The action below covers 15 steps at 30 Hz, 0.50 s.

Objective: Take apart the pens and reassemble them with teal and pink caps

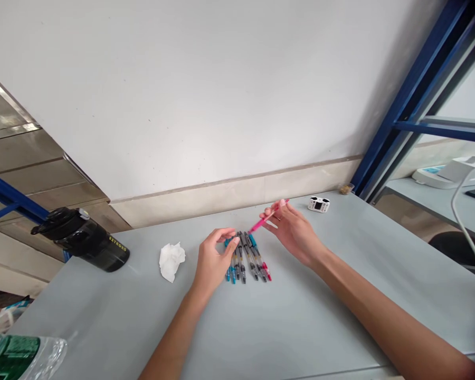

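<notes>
Several pens [243, 258] lie side by side on the grey table, most with dark caps and clear barrels. A blue-capped pen [253, 241] with a red end is at the right of the row; blue ends show at the left. My right hand [295, 229] grips a pink pen [258, 225] between thumb and fingers, tilted above the row's far right end. My left hand [216, 256] is over the left side of the row, its thumb and fingers curved but apart, partly covering the leftmost pens. Whether it touches them I cannot tell.
A crumpled white tissue [171, 261] lies left of my left hand. Further left are a black bottle [87, 240] and a green-labelled plastic item [21, 356]. At the back right are a small white device [319, 205] and a small clear container [345, 188]. A wall [237, 105] bounds the far edge.
</notes>
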Available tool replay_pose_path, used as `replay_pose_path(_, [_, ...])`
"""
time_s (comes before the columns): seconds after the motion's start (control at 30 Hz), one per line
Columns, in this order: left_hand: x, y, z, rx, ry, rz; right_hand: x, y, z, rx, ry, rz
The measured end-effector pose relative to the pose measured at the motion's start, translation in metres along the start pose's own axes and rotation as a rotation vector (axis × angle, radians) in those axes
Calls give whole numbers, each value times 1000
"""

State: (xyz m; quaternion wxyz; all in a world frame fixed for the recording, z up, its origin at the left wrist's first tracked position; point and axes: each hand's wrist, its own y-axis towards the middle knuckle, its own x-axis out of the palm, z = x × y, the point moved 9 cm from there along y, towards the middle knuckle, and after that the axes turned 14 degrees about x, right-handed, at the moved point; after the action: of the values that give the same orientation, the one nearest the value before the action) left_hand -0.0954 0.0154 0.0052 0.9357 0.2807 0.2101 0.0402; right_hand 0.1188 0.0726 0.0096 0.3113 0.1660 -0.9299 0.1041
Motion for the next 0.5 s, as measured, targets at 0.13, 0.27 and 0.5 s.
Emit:
replay_pose_path(0.13, [5,-3,-10,102,340,-97,-23,4,-11,10,315,66])
replay_pose_path(0.27, [6,-7,-23,62,405,-143,-40,4,-18,18,510,126])
replay_pose_path(0.5, [3,-5,-24,64,434,-127,-49,-1,-23,-24,575,169])
